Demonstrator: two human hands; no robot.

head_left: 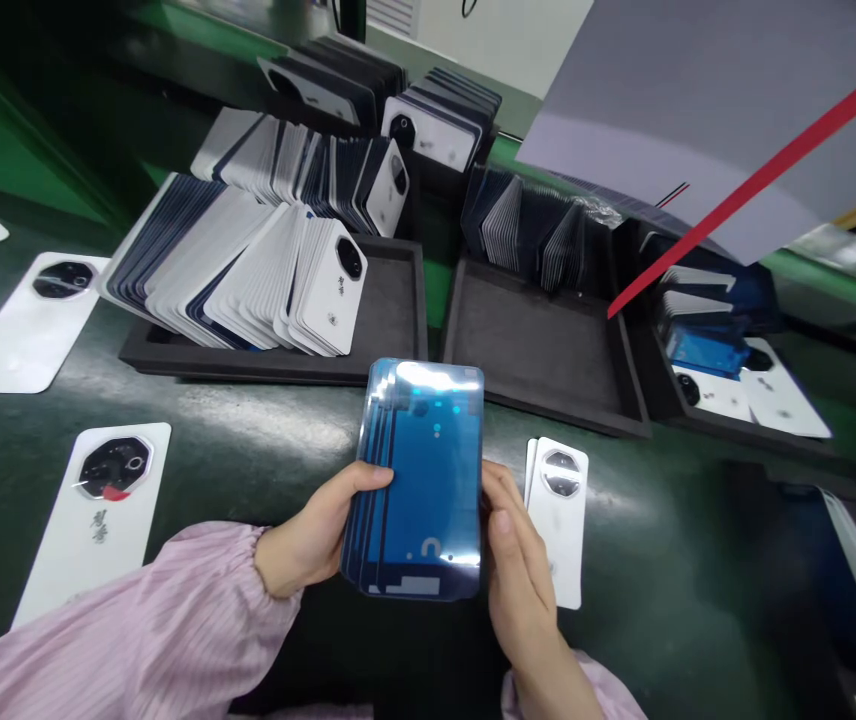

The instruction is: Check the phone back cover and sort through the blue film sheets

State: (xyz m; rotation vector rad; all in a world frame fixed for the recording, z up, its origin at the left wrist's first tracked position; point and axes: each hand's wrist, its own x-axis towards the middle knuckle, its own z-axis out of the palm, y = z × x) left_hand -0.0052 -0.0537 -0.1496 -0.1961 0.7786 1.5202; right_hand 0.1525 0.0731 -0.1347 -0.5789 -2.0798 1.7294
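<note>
A stack of several phone back covers (422,480), blue inner sides up and shiny with film, is held between both hands above a dark green belt (660,560). My left hand (315,535) grips the stack's left edge, fingers curled round it. My right hand (516,560) closes on the right edge with the thumb against the stack. Just right of my right hand lie two white back covers (559,520) flat on the belt, camera cut-outs upward.
Black trays (390,310) behind hold rows of white and dark covers leaning on edge; a middle tray (540,350) is mostly bare; a right tray (728,390) holds covers. Single white covers (94,520) (30,320) lie at left. A grey sheet with a red stripe (735,130) hangs upper right.
</note>
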